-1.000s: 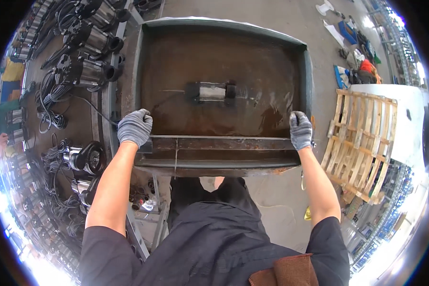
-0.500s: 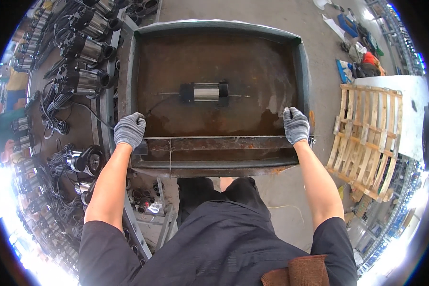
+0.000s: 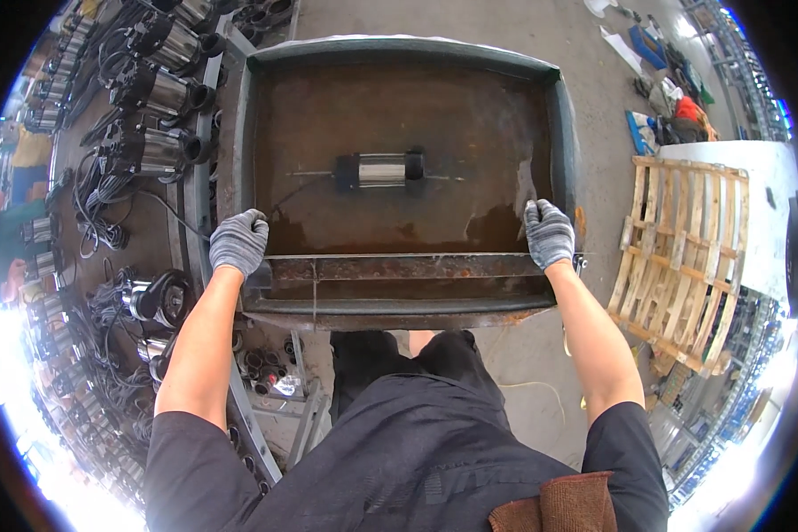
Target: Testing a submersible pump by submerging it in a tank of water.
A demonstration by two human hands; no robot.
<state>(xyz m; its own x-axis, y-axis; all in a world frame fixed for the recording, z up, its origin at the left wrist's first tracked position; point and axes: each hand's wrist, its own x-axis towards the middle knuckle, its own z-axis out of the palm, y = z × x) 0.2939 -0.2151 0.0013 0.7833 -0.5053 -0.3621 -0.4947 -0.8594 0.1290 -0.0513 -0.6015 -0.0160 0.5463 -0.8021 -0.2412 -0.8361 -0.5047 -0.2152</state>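
Observation:
A wide metal tank (image 3: 559, 115) of brownish water stands in front of me. In its middle lies a motor (image 3: 382, 169) with a shiny cylindrical body and black ends, a shaft poking out to the right and a dark cable trailing left. Across the near side runs a rusty metal bar (image 3: 408, 267). My left hand (image 3: 239, 241), in a grey striped glove, is closed at the bar's left end. At its right end my right hand (image 3: 550, 233), gloved alike, is closed too. The fingertips curl over the bar, partly hidden.
Rows of pumps (image 3: 155, 149) with coiled black cables line a bench on the left. To the right a wooden pallet (image 3: 683, 253) leans by a white panel (image 3: 762, 195). A person's hand (image 3: 13, 277) shows at the far left.
Both hands stay at the bar's ends, with only a very slight shift. Reflections on the water have changed a little, while the motor keeps its place.

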